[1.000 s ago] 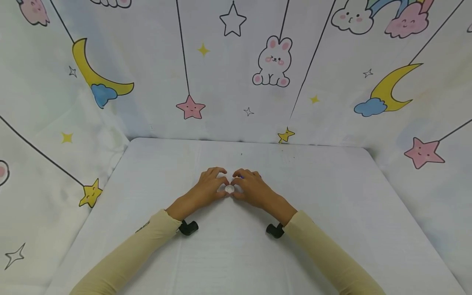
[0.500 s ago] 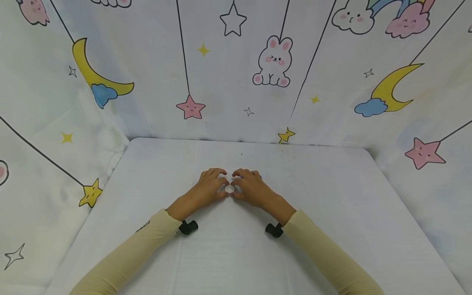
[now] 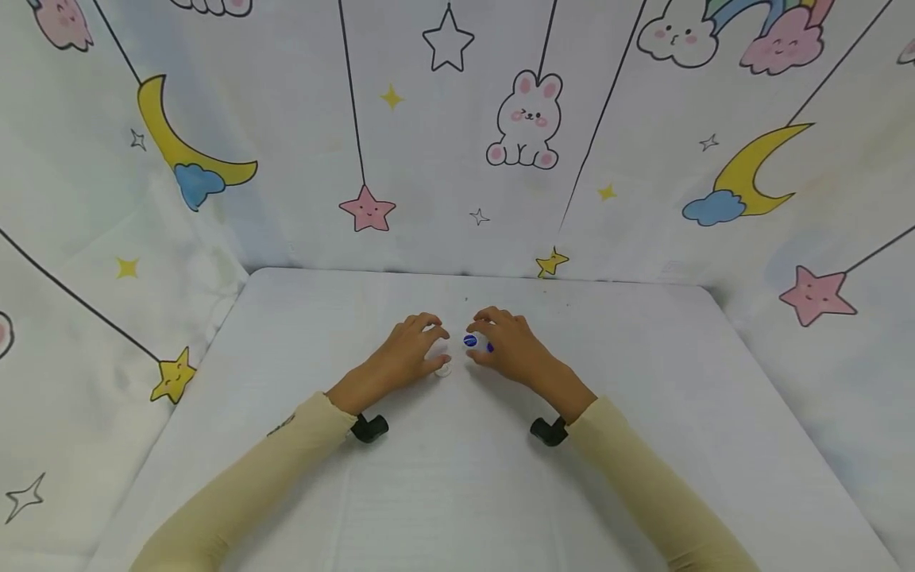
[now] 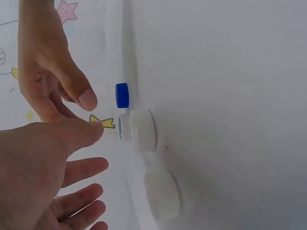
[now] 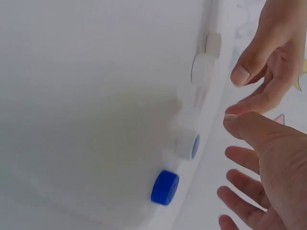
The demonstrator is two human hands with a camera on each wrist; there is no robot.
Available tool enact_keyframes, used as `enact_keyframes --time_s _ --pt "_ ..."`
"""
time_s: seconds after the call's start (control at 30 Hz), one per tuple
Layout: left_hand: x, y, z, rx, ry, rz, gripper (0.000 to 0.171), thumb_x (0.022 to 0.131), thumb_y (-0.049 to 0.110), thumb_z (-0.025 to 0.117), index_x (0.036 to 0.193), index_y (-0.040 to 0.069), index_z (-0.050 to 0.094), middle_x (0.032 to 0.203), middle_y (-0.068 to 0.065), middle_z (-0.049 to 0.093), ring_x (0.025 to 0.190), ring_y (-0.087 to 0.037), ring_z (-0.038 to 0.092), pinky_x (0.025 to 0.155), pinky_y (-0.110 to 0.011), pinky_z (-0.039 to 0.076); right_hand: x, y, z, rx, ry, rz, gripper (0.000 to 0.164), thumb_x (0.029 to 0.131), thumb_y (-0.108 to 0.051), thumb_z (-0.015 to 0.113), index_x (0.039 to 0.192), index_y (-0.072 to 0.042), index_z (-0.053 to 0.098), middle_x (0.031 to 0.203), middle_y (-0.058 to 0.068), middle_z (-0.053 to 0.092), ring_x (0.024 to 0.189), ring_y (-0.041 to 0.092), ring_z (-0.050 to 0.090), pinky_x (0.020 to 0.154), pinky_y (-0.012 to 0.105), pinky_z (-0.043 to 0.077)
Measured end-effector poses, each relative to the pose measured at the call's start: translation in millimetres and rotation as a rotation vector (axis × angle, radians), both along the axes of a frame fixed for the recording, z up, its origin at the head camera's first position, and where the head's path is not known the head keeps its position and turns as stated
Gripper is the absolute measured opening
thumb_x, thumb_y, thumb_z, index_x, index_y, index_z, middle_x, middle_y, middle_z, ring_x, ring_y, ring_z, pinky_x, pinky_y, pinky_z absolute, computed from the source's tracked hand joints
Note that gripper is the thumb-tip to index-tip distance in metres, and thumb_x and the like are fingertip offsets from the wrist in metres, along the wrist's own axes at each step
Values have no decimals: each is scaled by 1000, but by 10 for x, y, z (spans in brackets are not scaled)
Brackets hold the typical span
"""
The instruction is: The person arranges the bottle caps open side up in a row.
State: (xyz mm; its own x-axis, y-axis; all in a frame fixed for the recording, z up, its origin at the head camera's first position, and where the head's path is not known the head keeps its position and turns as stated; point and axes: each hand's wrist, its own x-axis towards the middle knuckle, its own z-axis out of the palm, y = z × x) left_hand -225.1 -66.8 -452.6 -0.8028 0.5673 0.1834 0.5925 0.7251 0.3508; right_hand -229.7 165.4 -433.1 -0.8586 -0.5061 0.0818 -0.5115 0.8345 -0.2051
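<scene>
Several bottle caps stand on the white table between the two hands. A plain white cap (image 3: 444,370) sits right by the left thumb, partly covered by it in the head view. My left hand (image 3: 403,353) hovers with fingers spread and nothing in them. Opposite it, my right hand (image 3: 511,345) arches over a white cap with a blue top (image 3: 470,341) and a blue cap (image 5: 165,187), fingers loosely bent and apart from both. Two plain white caps, one nearer (image 4: 163,195) and one beyond (image 4: 144,130), show in the left wrist view.
A white table (image 3: 443,492) spreads out around the hands. Behind it and at its sides hangs a cloth (image 3: 300,119) printed with stars, moons and a rabbit. A black wrist camera (image 3: 369,429) sits under the left sleeve, another (image 3: 549,431) under the right.
The hands, earlier fingertip to fingertip around a white cap, have drawn apart and let it go. My right hand moved right and away from the body, showing the blue-topped cap.
</scene>
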Motion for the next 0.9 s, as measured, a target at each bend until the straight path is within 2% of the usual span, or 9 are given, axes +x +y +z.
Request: enact_keyframes --time_s 0.13,0.27,0.53,0.9 --pt "-91 97 45 -27 18 -12 39 101 29 75 131 7 68 144 -16 56 134 -36 53 108 -54 47 -55 72 16 -6 -31 -25 44 96 -33 80 133 -11 71 141 12 62 133 34 58 111 59 45" --pt "-175 215 65 -74 -1 -21 40 101 30 75 133 7 68 144 -15 56 133 -36 53 108 -53 47 -104 101 -19 -1 -67 -25 44 97 -33 79 133 -11 71 141 12 62 134 34 58 110 60 46" --pt "-318 383 12 -160 -31 -13 40 101 32 74 134 9 68 144 -13 54 134 -33 52 110 -51 46 -190 101 -108 12 -95 -24 41 99 -32 77 134 -11 70 142 12 62 134 34 57 109 58 47" --pt "-402 453 -48 -171 -56 -13 36 98 30 79 127 10 72 145 -14 55 136 -35 52 112 -53 45 -249 69 -199 28 -111 -47 32 99 -28 77 126 -12 74 139 12 64 131 33 58 109 59 46"
